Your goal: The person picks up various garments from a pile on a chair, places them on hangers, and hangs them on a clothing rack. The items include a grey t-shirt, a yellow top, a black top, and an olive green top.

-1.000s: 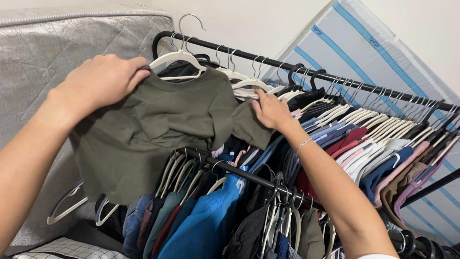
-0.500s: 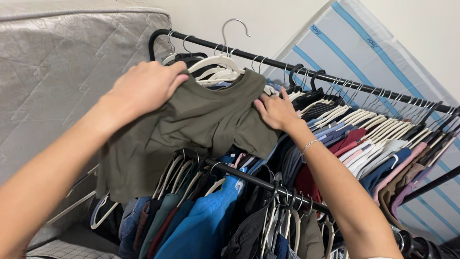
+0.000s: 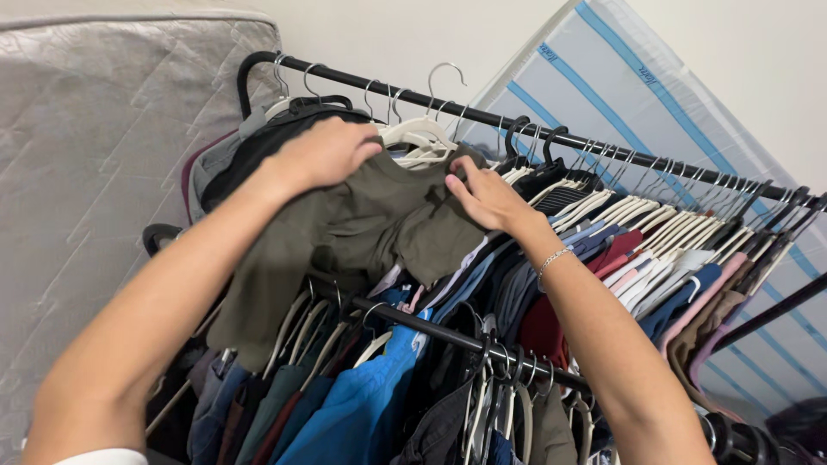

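An olive green t-shirt (image 3: 345, 237) hangs on a white hanger (image 3: 419, 131) whose metal hook (image 3: 446, 77) is raised just above the black upper rail (image 3: 560, 133). My left hand (image 3: 326, 153) grips the shirt's left shoulder at the hanger. My right hand (image 3: 482, 196) holds the shirt's right sleeve and shoulder, pressed against the row of hung clothes to the right.
Many shirts on white and black hangers (image 3: 655, 250) fill the upper rail. A lower rail (image 3: 448, 331) carries blue and dark garments (image 3: 362, 405). A grey mattress (image 3: 95, 172) leans at the left. A striped mattress (image 3: 637, 95) stands behind.
Both hands carried the olive shirt on its hanger to the right and up toward the upper rail. The hook now sits among the other hangers' hooks.
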